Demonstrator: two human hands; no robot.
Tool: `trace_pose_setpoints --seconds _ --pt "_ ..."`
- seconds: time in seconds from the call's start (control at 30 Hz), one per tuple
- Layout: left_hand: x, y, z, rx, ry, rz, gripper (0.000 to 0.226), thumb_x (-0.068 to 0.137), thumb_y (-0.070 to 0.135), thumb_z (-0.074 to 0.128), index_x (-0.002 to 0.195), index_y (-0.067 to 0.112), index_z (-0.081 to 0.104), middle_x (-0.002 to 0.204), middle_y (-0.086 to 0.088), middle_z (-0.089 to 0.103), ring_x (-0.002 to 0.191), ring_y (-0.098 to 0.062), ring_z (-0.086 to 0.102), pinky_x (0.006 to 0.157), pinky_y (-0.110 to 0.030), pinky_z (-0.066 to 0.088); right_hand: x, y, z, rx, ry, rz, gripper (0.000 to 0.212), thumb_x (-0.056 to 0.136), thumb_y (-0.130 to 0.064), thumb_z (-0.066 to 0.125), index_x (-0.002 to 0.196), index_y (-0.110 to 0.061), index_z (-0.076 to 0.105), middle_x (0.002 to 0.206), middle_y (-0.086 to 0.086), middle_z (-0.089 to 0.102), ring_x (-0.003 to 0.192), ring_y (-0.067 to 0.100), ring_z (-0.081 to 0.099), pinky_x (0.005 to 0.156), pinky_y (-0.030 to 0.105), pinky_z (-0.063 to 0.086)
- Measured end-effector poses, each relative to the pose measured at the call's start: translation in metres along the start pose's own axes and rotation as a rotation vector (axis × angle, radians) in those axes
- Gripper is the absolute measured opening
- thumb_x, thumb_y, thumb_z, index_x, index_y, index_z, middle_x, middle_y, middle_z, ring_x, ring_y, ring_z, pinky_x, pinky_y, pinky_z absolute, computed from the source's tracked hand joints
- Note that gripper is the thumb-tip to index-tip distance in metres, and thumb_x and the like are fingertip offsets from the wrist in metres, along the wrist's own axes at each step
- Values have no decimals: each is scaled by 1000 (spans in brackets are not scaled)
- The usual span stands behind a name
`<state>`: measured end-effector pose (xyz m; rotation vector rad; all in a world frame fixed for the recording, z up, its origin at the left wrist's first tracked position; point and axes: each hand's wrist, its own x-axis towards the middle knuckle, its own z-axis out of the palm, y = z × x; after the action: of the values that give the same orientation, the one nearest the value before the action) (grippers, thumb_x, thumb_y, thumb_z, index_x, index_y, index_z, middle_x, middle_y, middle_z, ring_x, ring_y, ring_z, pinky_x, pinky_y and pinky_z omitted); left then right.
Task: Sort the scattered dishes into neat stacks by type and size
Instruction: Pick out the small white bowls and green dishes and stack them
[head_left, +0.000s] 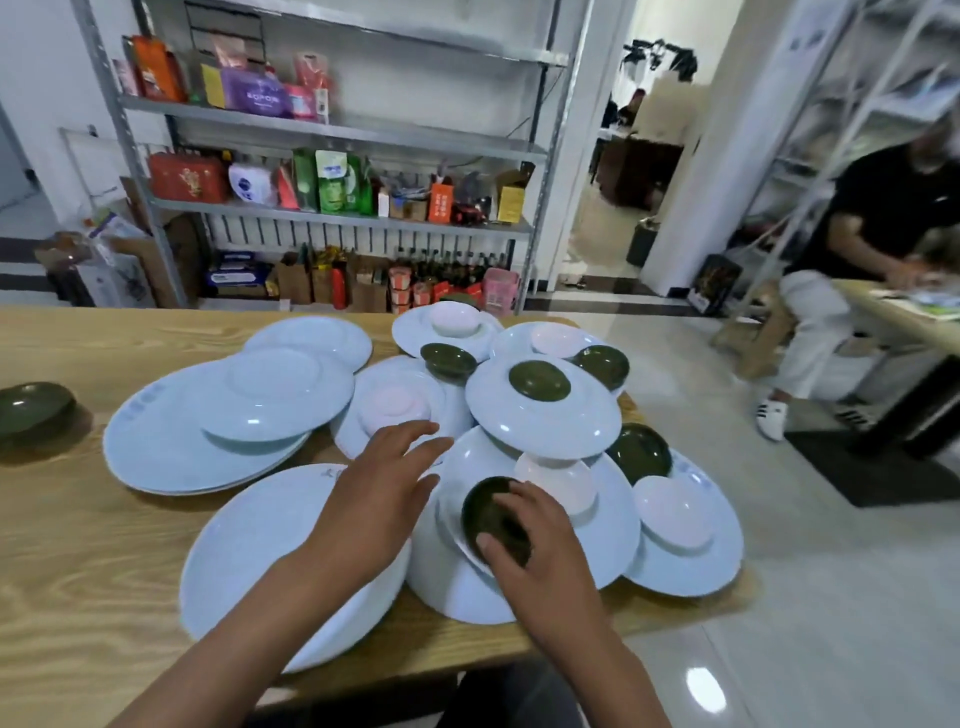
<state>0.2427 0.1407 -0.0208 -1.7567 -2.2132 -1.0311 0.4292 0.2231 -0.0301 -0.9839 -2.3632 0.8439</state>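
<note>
**Small green dish first out of a precarious pile**

Nearest me, my right hand (524, 545) curls over a small dark green dish (493, 519), thumb on its near rim and fingers over the far edge, while it sits tilted inside a white bowl (613, 525) at the near right of the counter (78, 545). My left hand (384, 493) hovers released, fingers straight, over the gap between a big white plate (249, 551) and the heap, holding nothing.

The dishes lie jumbled: a white plate (540, 421) with a green dish (539, 380) on it rests atop a pale pink cup (563, 480), and more green dishes (448, 359) and pink bowls (672, 512) are scattered among overlapping plates. One green dish (34, 410) sits alone far left, perhaps the start of a stack.

By my judgement these pieces are glazed, rigid and slick, and would chip or break if knocked. The little green dish looks light enough for a rim pinch with one hand. Lifting it straight up seems wise, since the propped plate just behind looks ready to slide. The wide plates probably want both hands under opposite edges.

In the background, metal shelving (332, 135) holds packaged goods, and a seated person (872, 234) works at another table on the right.
</note>
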Motion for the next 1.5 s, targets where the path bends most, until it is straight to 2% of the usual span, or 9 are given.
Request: trace_pose_setpoints --seconds 0.33,0.53,0.73,0.87,1.0,1.13,1.27,1.37,1.5 --pt "-15 14 13 -54 -174 -27 37 92 23 59 127 33 58 134 11 50 126 -10 42 96 -25 39 -3 8 -7 -26 -13 26 27 91 -30 62 118 -29 64 142 -19 41 137 -1 27 115 28 29" --pt "-19 9 8 -61 -199 -7 34 95 19 53 125 32 60 132 11 51 123 -9 43 94 -21 36 -1 4 -13 31 66 100 9 88 -30 66 94 -33 73 131 -22 53 124 -3 40 96 9 32" --pt "-19 15 7 -93 -221 19 37 91 9 54 122 27 63 130 8 54 121 -13 47 97 -27 41 -3 5 -11 105 78 174 17 84 -16 69 94 -29 76 118 -17 64 112 0 54 100 29 48" --pt "-24 20 6 -118 -241 28 39 91 8 53 123 27 62 130 11 52 120 -8 45 98 -22 38 -4 5 -10 171 126 202 30 82 -1 62 83 -27 77 108 -17 67 106 0 58 95 18 47" --pt "-29 17 6 -124 -248 55 35 90 18 59 122 30 62 127 16 51 119 -4 44 97 -22 40 -2 -2 -12 259 193 250 36 81 1 60 70 -31 72 96 -21 70 94 -6 62 76 1 43" --pt "-32 14 9 -124 -218 50 27 89 28 63 115 29 67 124 13 55 115 -6 48 94 -24 43 6 -11 -7 262 180 253 32 81 0 60 72 -28 73 92 -20 70 91 -5 62 80 7 45" --pt "-33 13 4 -88 -129 47 28 88 35 51 105 27 71 113 11 62 103 -8 56 83 -19 44 13 -28 2 246 169 194 29 83 -2 59 76 -25 75 89 -19 69 89 -5 62 82 12 48" --pt "-32 7 -11 -72 -46 50 23 87 31 55 101 24 72 108 10 64 96 -8 57 78 -19 44 23 -44 7 254 185 92 30 84 -1 57 80 -26 74 91 -19 68 93 -2 63 87 23 52" --pt "-36 -15 -39 -11 70 -9 20 84 16 70 102 23 72 106 9 66 93 -10 59 77 -25 48 35 -79 23 136 110 -113 30 89 -8 54 109 -23 71 118 -14 63 114 0 53 102 19 41"
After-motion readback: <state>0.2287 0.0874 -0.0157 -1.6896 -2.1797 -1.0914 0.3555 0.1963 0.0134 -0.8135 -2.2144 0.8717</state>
